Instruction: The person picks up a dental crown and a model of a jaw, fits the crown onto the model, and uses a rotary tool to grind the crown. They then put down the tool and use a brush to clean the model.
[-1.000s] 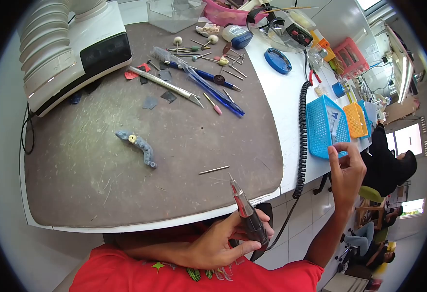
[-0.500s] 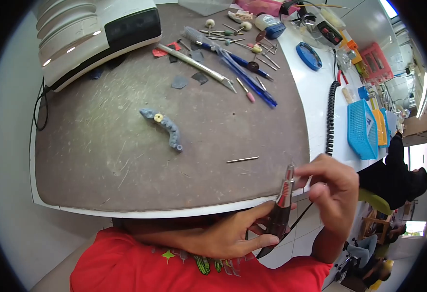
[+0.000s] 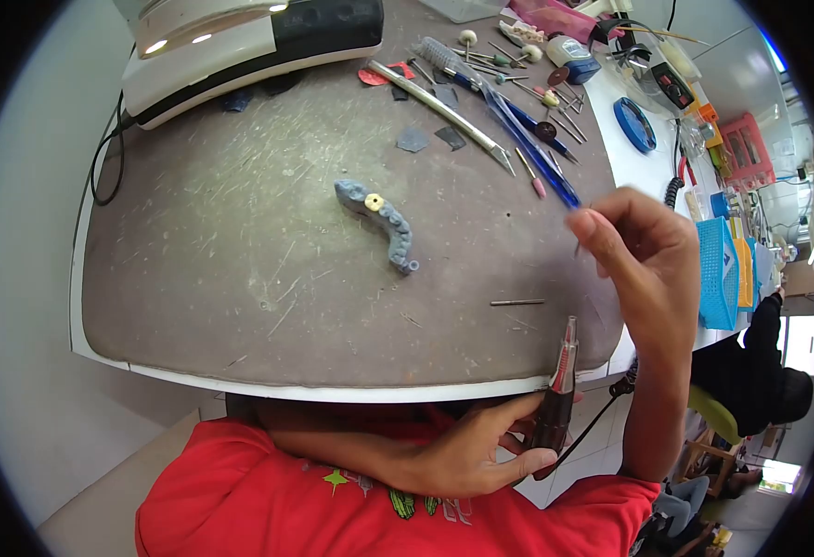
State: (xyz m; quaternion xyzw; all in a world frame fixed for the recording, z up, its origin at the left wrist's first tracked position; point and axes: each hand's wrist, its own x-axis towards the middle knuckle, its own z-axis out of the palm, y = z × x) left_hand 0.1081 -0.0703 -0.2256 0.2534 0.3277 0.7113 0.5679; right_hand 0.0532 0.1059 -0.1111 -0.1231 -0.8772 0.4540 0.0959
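Observation:
At the mat's front edge my left hand is wrapped round a dark handpiece with a silver tip pointing up. My right hand is raised over the mat's right side, thumb and finger pinched on a small thin dark item, too small to make out. A metal pin lies on the grey mat, left of the handpiece tip. Farther back rests a curved grey dental model with one yellowish tooth.
A knife, blue pen and several burs lie at the back. A white-and-black machine stands back left. Blue basket and coiled cord are right. A person in black is beyond.
My right hand has moved up and away from the handpiece tip, toward the pen. My left hand still holds the handpiece. The whole view has shifted slightly.

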